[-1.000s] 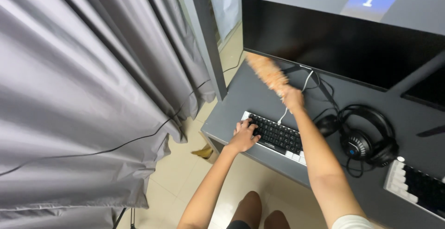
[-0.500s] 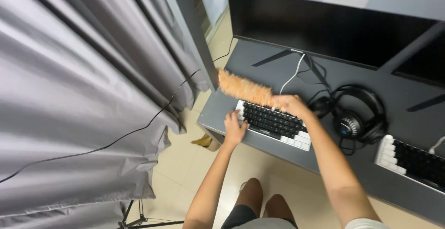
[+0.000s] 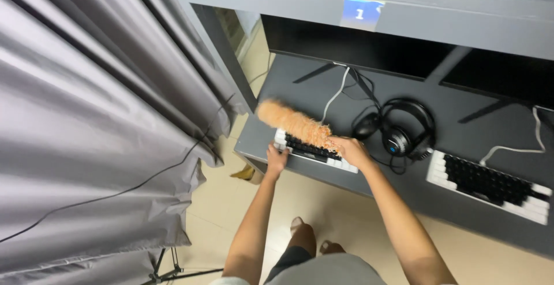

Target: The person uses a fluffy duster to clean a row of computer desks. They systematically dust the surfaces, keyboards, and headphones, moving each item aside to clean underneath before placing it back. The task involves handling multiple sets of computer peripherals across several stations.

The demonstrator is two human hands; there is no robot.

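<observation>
Gripping duster (image 3: 291, 123): right hand (image 3: 349, 151), closed on handle | long axis: up-left over keyboard (image 3: 314, 150) | left hand (image 3: 277, 159): on keyboard's left end, grip apparently closed

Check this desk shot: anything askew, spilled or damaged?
Nothing spilled or broken. The keyboard sits at a slant under the left hand and the right hand with the orange duster. The yellow scrap on the floor by the desk looks stray.
</observation>
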